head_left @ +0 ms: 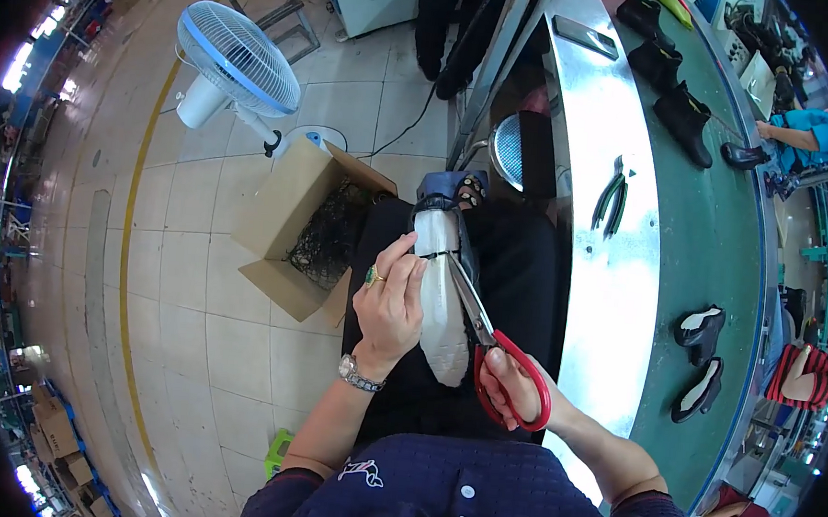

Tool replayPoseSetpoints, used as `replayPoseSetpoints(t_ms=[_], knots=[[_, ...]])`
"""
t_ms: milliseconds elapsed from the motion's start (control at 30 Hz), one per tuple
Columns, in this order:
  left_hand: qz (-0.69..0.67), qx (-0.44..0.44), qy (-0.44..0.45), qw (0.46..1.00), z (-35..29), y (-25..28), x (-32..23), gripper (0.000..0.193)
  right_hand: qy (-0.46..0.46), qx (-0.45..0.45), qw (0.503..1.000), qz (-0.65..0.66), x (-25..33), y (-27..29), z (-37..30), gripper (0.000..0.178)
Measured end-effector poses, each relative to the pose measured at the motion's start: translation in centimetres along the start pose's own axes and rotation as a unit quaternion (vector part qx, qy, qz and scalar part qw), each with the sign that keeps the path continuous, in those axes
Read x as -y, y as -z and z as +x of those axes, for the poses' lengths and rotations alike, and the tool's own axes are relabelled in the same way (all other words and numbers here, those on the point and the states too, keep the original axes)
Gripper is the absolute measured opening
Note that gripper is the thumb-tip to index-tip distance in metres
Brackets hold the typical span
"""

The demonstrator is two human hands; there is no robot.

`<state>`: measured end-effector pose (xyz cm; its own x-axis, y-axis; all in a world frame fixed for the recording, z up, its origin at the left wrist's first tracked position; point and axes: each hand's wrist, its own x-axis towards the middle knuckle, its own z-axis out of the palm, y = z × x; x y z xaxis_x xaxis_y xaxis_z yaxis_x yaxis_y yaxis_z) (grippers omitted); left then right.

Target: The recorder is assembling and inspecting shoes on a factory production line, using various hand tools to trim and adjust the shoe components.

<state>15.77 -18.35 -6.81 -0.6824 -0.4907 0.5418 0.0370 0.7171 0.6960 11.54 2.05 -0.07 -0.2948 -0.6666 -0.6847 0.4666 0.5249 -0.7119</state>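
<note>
A shoe (443,323) lies sole up over my lap, its pale underside facing me and its dark upper partly hidden below. Across the sole runs a thin black band (441,254). My left hand (390,305) is at the shoe's left edge, its fingertips closed around the band's left end. In my right hand (513,385) are red-handled scissors (476,311), with my thumb and fingers through the loops. Their blades point up and left, and the tips are at the band.
Left of my legs, an open cardboard box (287,226) holds black tangled material; a fan (239,59) stands beyond it. On the metal ledge (611,320) at right lie green-handled pliers (612,203) and a phone (585,36). Black shoes (699,336) sit on the green belt (676,219); co-workers are beyond.
</note>
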Motion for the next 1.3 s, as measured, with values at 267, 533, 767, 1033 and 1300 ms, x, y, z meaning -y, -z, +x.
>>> replayPoseSetpoints(t_ms=[267,533,767,1033,1300], knots=[[-0.024,-0.088,-0.091,0.992,2.6,2.2,-2.6,0.008,-0.005,-0.011,1.000,-0.009,0.2,-0.1,0.3,0.064],[0.073,-0.242,0.018,0.967,8.2,9.4,0.8,0.025,0.081,-0.153,0.985,0.016,-1.8,2.7,-2.0,0.048],[0.382,0.111,0.140,0.906,2.3,8.0,8.8,0.035,0.011,-0.626,0.733,-0.266,-9.4,12.1,-2.8,0.042],[0.025,0.312,-0.255,0.915,4.0,-2.3,-1.1,0.044,0.087,-0.648,0.702,-0.283,-9.1,17.2,-0.1,0.031],[-0.019,0.472,-0.100,0.876,12.0,-9.1,-2.2,0.045,0.086,-0.637,0.670,-0.373,-0.7,27.5,13.2,0.069]])
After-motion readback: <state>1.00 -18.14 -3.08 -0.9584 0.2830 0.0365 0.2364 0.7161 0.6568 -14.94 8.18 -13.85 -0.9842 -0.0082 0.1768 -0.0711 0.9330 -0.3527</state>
